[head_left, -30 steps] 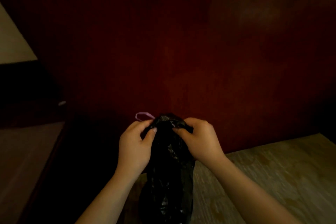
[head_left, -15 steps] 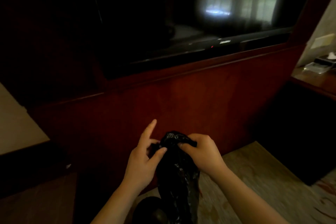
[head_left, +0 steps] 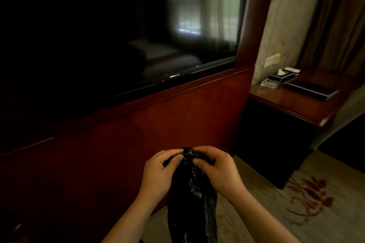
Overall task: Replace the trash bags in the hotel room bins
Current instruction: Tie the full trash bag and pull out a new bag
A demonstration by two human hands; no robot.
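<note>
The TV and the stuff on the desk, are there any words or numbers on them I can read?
On the TV bottom edge: a small logo, too blurred to read.
On the tissue box and the black bag: no text that can be read.

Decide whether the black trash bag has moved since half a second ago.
Yes. The black trash bag has shifted rightwards along the red wood panel, nearer its end by the desk.
</note>
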